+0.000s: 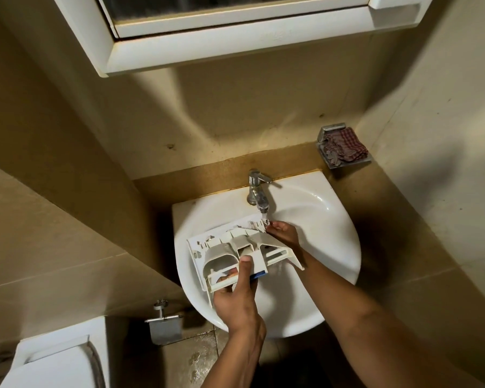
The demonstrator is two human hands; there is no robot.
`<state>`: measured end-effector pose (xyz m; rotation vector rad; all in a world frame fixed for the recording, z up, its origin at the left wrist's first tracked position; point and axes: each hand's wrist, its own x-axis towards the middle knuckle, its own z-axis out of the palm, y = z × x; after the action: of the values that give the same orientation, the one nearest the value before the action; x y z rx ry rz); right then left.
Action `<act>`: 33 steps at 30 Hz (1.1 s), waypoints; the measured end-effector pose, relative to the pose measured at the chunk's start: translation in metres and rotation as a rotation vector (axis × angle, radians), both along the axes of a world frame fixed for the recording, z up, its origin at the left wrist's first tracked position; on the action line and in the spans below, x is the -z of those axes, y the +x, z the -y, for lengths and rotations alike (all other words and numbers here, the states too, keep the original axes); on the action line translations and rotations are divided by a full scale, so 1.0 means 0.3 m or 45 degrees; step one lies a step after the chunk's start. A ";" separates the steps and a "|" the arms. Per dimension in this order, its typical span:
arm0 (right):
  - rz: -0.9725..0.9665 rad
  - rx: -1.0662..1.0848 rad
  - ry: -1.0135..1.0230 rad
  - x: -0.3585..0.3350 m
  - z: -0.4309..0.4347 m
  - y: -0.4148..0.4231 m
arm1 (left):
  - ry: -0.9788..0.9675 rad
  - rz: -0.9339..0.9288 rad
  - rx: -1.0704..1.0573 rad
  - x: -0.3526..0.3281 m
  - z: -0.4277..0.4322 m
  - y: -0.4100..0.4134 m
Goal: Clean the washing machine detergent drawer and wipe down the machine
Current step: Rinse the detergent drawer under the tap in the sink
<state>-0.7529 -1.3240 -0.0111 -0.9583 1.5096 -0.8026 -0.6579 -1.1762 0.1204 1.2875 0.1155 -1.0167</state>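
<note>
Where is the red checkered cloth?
In the head view, the checkered cloth sits bunched in the metal wall dish at the right, above the back corner of the sink and right of the tap.

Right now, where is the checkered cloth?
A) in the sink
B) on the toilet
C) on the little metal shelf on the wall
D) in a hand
C: the checkered cloth lies bunched on the metal shelf fixed to the wall, up and right of the tap.

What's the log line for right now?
step: rinsing | white plastic detergent drawer: over white ceramic sink, under chrome tap | left hand: grips near end | right hand: holds far end
</note>
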 end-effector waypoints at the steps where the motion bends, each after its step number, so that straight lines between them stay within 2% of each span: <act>1: -0.010 0.013 -0.022 0.003 -0.003 0.007 | -0.021 -0.006 -0.003 0.005 -0.005 -0.005; 7: 0.122 -0.062 -0.021 -0.058 0.010 0.030 | -0.061 -0.012 -0.029 0.024 -0.014 -0.025; 11: 0.391 -0.241 0.037 -0.086 0.005 0.018 | -0.076 0.010 -0.052 0.024 0.006 -0.019; 14: 0.154 -0.216 -0.092 -0.067 0.013 0.022 | -0.065 0.015 -0.053 0.026 0.015 -0.010; 19: -0.119 0.011 -0.147 -0.031 0.022 0.025 | -0.080 -0.025 -0.073 0.030 0.007 0.004; 22: -0.141 -0.076 -0.127 -0.030 0.031 0.011 | -0.059 -0.055 -0.062 0.036 0.000 0.002; 26: -0.041 -0.202 -0.016 -0.034 0.040 -0.019 | -0.107 -0.084 -0.068 0.032 0.001 -0.001; 30: -0.215 -0.047 -0.062 0.002 0.019 -0.033 | -0.079 -0.081 -0.037 0.035 0.013 0.013; 33: -0.193 -0.027 -0.046 -0.004 0.000 -0.047 | -0.027 -0.102 0.019 0.048 0.024 0.022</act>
<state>-0.7669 -1.3240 -0.0099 -1.0806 1.6161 -0.7583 -0.6512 -1.1834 0.1059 1.2300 0.1563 -1.0798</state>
